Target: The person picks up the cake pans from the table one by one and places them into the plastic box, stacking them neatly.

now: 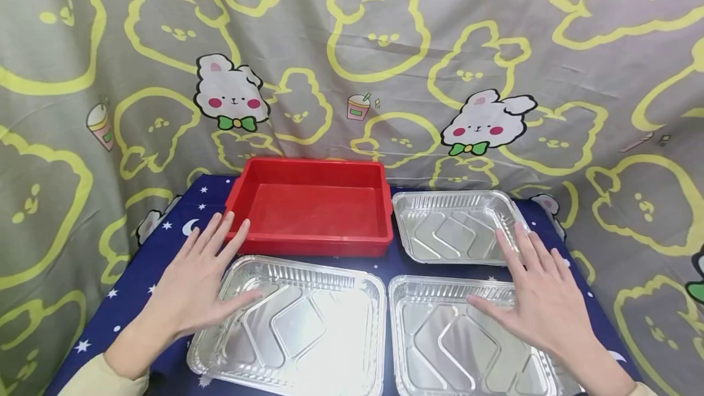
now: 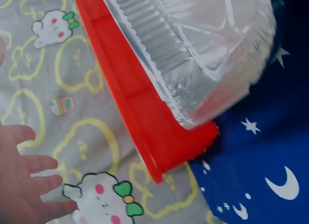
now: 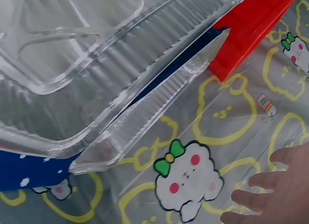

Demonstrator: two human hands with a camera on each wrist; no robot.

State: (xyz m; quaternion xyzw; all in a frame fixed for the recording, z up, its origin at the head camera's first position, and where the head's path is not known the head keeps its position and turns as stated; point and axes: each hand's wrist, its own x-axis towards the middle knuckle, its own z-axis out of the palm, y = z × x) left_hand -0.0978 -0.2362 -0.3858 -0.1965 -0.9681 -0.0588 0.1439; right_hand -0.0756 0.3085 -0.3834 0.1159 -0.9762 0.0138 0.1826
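My left hand (image 1: 195, 286) hovers with spread fingers over the left edge of the front-left foil tray (image 1: 330, 329), holding nothing. On the other side my right hand (image 1: 541, 295), fingers also spread, hangs over the right part of the front-right foil tray (image 1: 456, 347). Its fingertips overlap the back-right foil tray (image 1: 456, 231) in the head view. A red plastic tray (image 1: 316, 246) stands behind the front-left foil tray, near the left fingertips. Both wrist views show the hands' straight fingers (image 2: 46, 180) off to the side, with foil trays close to each camera. The insides of the trays show bare.
A dark blue cloth (image 1: 126, 304) with white stars and moons covers the table. Grey curtain fabric (image 1: 308, 35) with yellow outlines and white rabbits hangs behind the table and along both sides.
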